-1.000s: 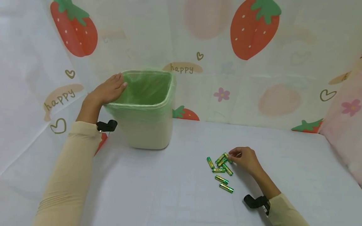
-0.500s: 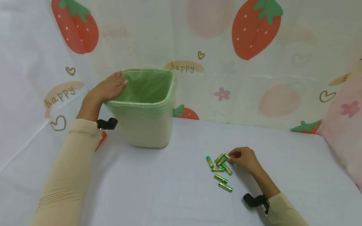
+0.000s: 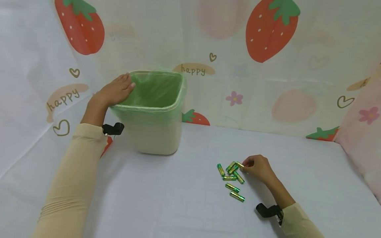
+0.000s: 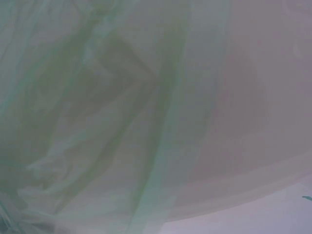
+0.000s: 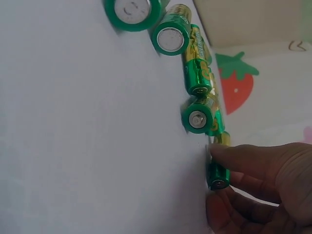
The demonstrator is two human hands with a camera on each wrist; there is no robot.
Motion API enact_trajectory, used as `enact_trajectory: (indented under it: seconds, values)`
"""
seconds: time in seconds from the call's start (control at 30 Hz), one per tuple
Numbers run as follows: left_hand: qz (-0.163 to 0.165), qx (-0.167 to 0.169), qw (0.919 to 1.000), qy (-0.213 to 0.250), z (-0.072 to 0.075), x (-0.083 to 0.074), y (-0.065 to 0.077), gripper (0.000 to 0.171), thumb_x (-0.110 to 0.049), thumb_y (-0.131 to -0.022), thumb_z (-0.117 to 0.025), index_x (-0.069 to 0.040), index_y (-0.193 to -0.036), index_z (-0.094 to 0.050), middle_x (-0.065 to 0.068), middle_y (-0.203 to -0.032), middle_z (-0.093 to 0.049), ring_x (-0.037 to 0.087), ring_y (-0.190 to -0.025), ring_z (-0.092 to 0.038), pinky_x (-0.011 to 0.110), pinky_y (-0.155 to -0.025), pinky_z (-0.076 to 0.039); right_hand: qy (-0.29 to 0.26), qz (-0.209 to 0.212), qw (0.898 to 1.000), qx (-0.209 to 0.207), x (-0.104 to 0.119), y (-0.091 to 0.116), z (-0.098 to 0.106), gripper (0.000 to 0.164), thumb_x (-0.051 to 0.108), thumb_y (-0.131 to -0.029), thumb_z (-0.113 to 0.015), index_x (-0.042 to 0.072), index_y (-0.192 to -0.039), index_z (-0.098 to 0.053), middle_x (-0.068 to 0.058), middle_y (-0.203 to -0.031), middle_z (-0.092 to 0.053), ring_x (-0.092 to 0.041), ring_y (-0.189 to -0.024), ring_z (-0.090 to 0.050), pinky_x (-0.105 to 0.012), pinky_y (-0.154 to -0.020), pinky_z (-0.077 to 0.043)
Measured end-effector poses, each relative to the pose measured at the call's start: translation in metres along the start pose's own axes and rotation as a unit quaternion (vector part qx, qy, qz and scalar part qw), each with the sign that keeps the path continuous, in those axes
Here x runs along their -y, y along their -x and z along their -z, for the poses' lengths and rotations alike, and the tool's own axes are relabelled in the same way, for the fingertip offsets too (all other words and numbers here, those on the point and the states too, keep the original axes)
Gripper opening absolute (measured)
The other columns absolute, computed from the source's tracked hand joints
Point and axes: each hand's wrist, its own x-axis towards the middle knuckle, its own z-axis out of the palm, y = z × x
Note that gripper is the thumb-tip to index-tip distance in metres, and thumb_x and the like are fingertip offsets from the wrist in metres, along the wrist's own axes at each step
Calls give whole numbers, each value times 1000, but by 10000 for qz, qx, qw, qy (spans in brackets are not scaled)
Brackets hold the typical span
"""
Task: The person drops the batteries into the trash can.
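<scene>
My left hand [image 3: 116,91] rests over the left rim of a pale bin [image 3: 151,135] lined with a green bag [image 3: 157,114], its fingers lying along the rim. The left wrist view holds only the bin's wall and the bag's folds [image 4: 112,146]. At the right edge of a loose group of green and gold batteries [image 3: 233,170], my right hand [image 3: 257,168] pinches one battery [image 5: 219,168] between thumb and finger, low at the table. In the right wrist view more batteries [image 5: 197,114] lie beyond it, several of them close together.
Two batteries, including the nearest one [image 3: 237,197], lie apart at the front of the group. White cloth covers the table [image 3: 166,198]. A strawberry-printed curtain [image 3: 220,79] hangs behind, with a pink cloth [image 3: 364,145] at the right.
My right fingertips and the battery at them have shifted slightly at the group's edge. The left hand stays on the bin's rim. The head view has tilted a little.
</scene>
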Motion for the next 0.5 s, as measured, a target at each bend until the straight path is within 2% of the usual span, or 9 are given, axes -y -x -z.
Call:
enact_trajectory:
  seconds: [0.27, 0.5]
  values:
    - [4, 6, 10000, -32, 1, 0, 0, 68, -37, -113, -17, 12, -156, 0, 29, -165, 7, 42, -154, 8, 54, -125, 0, -43, 34, 9999, 103, 2, 0, 5, 8, 7, -86, -78, 1, -90, -74, -4, -78, -66, -18, -70, -56, -30, -59, -47]
    - [-14, 9, 10000, -3, 1, -4, 2, 66, -35, -113, -19, 12, -156, 0, 30, -165, 7, 42, -154, 9, 54, -125, 0, 146, 249, 9996, 57, 7, -3, 12, 6, 7, -88, -77, 3, -92, -76, -4, -82, -69, -20, -77, -57, -32, -66, -46]
